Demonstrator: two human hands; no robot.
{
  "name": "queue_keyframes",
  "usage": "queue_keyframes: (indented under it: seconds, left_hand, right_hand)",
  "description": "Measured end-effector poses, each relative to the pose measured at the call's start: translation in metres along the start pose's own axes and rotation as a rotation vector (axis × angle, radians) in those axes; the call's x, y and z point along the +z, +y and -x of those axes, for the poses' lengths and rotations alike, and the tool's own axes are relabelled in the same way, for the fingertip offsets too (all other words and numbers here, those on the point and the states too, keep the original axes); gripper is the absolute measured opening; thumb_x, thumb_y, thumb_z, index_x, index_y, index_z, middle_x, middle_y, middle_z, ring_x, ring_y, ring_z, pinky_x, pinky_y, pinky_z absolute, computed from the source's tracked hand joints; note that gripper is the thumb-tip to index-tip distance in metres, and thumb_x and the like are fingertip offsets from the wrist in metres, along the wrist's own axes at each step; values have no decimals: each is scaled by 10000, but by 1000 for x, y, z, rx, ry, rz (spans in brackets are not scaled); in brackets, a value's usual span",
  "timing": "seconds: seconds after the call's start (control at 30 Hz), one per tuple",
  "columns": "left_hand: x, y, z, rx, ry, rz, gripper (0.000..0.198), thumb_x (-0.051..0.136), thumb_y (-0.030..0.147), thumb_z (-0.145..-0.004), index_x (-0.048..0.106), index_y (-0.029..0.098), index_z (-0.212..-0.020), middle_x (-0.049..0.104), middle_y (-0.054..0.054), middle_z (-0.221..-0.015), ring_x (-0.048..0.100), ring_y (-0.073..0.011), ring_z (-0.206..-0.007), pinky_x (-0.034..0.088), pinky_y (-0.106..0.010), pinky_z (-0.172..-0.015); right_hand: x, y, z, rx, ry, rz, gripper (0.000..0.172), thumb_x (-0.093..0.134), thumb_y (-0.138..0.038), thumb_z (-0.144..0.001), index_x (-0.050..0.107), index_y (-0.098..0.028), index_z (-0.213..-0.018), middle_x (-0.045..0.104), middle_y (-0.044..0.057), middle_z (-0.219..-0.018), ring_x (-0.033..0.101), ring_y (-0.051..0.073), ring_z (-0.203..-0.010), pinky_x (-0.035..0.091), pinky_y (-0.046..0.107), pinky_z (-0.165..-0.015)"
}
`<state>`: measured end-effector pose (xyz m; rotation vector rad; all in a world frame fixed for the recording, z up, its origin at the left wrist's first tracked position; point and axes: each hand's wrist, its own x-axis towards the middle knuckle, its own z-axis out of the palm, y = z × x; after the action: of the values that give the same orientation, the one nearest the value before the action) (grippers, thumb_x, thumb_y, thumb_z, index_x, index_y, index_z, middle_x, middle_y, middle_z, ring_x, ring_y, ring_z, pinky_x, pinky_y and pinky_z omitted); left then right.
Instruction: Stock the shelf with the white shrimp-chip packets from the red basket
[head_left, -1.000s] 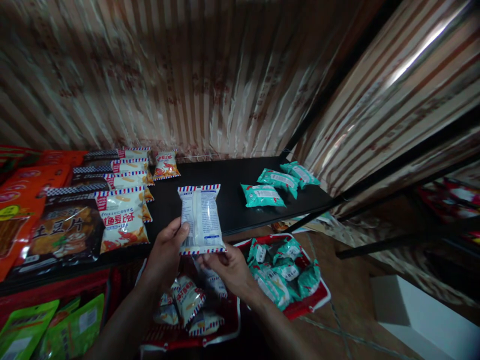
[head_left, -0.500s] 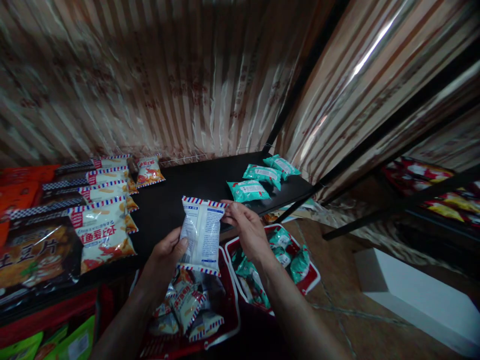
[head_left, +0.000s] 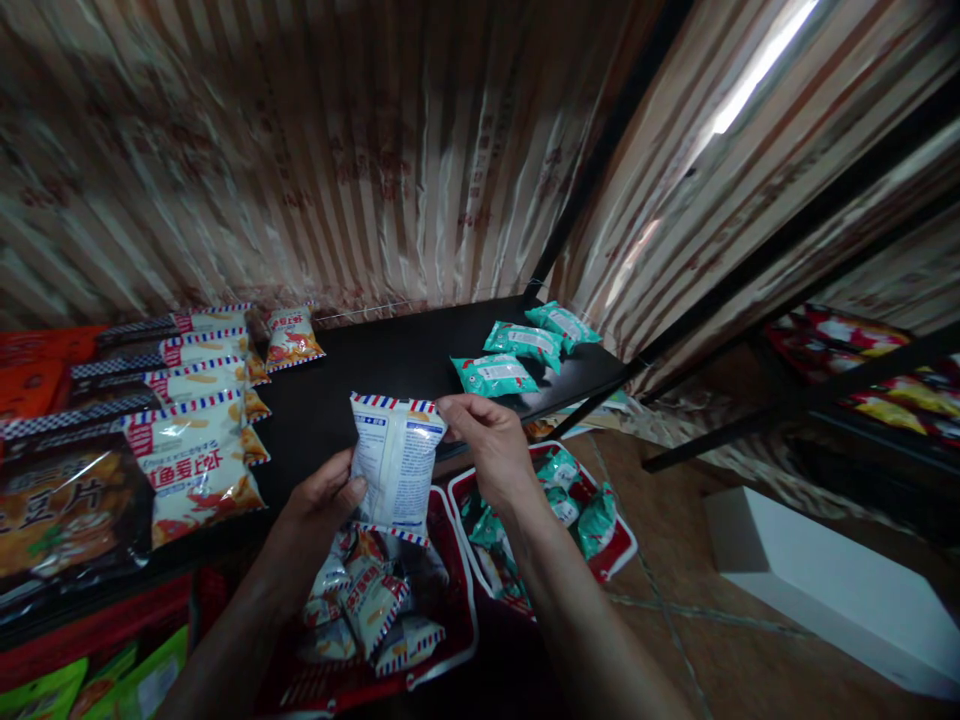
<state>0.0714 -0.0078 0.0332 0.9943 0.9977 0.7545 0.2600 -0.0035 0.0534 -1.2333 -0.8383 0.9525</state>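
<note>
A white snack bag point(head_left: 396, 468) with red and blue striped ends hangs between my two hands, its printed back facing me. My left hand point(head_left: 324, 497) grips its left edge, thumb on the front. The fingers of my right hand point(head_left: 491, 440) pinch its upper right corner. Below it, a red basket point(head_left: 457, 640) with a white rim holds several bags of the same kind. On the black shelf point(head_left: 360, 365) behind, matching bags point(head_left: 196, 465) lie in an overlapping row at the left, and one more bag point(head_left: 292, 337) lies near the back.
Several green snack bags point(head_left: 495, 374) lie on the shelf's right end; a second basket point(head_left: 626, 560) below holds more. Dark chip bags point(head_left: 67, 510) sit at the far left. Black shelf posts point(head_left: 600, 170) and a white box point(head_left: 840, 590) stand to the right.
The bag and my hands have shifted slightly left in view, and the bag is tilted a little more. My right hand stays on the upper right corner.
</note>
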Motion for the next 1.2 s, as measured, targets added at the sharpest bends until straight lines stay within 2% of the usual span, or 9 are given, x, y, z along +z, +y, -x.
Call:
queue_keyframes:
  seconds: [0.23, 0.43, 0.6, 0.7, 0.8, 1.2]
  left_hand:
    - [-1, -8, -1, -53, -62, 39, 592, 656, 461, -729, 547, 177, -1237, 700, -110, -1065, 665, -275, -908, 511, -364, -778]
    - [-4, -19, -4, -84, -50, 71, 609, 653, 449, -748, 519, 165, -1269, 659, -120, -1160, 636, -281, -1000, 483, -399, -869]
    - [1, -15, -2, -97, -17, 131, 602, 684, 443, -719, 556, 176, -1244, 673, -105, -1140, 621, -281, -1039, 473, -385, -892]
    - [5, -11, 1, -57, -97, 174, 559, 672, 442, -733, 576, 190, -1223, 686, -100, -1109, 620, -291, -1039, 479, -388, -880]
    - [8, -10, 1, -47, -170, 131, 539, 705, 386, -718, 579, 198, -1207, 676, -104, -1128, 632, -282, -1011, 489, -383, -858]
    - [4, -15, -3, -123, -180, 29, 553, 696, 351, -741, 530, 226, -1253, 674, -91, -1137, 656, -260, -946, 512, -381, -809]
  right_hand:
    - [4, 5, -4, 4, 7, 26, 190, 725, -367, -647, 702, -178, -641, 612, -33, -544, 483, 88, -488, 380, 212, -473]
    - [6, 8, -7, -21, 8, 67, 221, 724, -386, -659, 691, -168, -652, 571, -44, -511, 437, 76, -456, 345, 203, -442]
    - [4, 11, -10, -63, 38, 98, 235, 711, -408, -667, 698, -174, -660, 590, -35, -526, 459, 89, -475, 354, 210, -450]
    - [4, 12, -11, -73, 57, 111, 241, 702, -413, -679, 699, -172, -670, 591, -33, -527, 453, 88, -471, 348, 208, -446]
    - [3, 13, -10, -76, 53, 117, 227, 706, -401, -679, 699, -174, -666, 591, -35, -531, 446, 85, -469, 343, 208, -448]
    - [-1, 11, -9, -73, 37, 151, 213, 702, -379, -685, 701, -167, -657, 596, -31, -533, 466, 93, -482, 366, 217, -472]
